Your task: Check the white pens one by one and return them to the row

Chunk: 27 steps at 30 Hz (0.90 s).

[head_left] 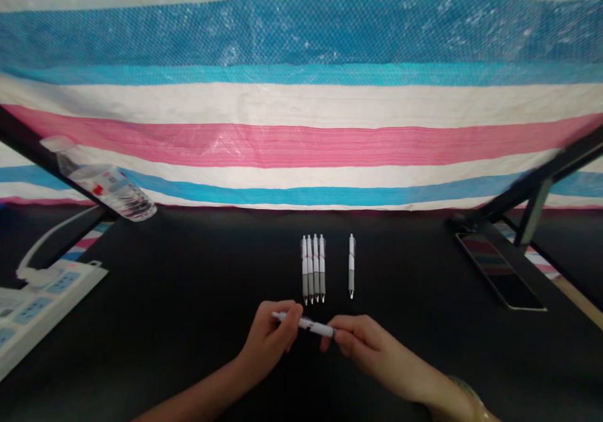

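Observation:
A white pen [316, 328] is held between my two hands, above the near middle of the black table [198, 271]. The fingers of my left hand [271, 334] close on its left end, where a white tip sticks out past the thumb. My right hand [360, 343] pinches the other end, and the fingers hide that part. Just beyond my hands, several white pens with grey grips [313, 268] lie side by side, tips toward me. To their right, apart from them, lies a single matching pen [351, 266].
At the left edge sits a white power strip [51, 302] with a plug in it. A clear plastic bottle [113, 189] stands at the back left. On the right lies a dark phone [502, 271], near a black metal frame [532, 189]. A striped sheet [301, 146] hangs behind.

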{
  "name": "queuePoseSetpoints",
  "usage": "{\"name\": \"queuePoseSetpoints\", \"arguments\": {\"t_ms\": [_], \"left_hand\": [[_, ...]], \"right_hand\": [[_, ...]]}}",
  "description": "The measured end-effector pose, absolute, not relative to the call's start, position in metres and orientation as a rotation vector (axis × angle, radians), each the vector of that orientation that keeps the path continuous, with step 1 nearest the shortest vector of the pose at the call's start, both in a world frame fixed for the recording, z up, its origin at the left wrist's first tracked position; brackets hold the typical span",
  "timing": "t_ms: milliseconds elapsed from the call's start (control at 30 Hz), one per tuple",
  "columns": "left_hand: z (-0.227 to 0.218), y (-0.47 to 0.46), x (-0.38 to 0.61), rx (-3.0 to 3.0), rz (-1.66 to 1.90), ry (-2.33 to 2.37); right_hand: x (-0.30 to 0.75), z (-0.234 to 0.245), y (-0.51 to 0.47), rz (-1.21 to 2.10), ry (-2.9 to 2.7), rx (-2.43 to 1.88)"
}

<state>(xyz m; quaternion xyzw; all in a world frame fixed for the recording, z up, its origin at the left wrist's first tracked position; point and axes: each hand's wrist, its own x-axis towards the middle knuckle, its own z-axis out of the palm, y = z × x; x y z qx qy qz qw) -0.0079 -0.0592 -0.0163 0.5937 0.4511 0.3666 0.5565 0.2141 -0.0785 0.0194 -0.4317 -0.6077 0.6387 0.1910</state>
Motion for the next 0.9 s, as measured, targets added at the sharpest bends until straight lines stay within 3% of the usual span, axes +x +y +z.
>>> {"name": "queuePoseSetpoints", "arguments": {"t_ms": [133, 400, 900], "left_hand": [[-0.008, -0.062, -0.005, 1.361, 0.895, 1.079], [-0.017, -0.069, -0.005, 1.279, 0.963, 1.059], [-0.029, -0.072, -0.014, 1.233, 1.158, 0.838]], "right_hand": [[0.208, 0.013, -0.081, 1.132, -2.071, -1.201], [0.209, 0.010, -0.085, 0.453, -2.331, -1.146], [0.217, 0.031, -0.085, 1.184, -1.774, -1.323]]}}
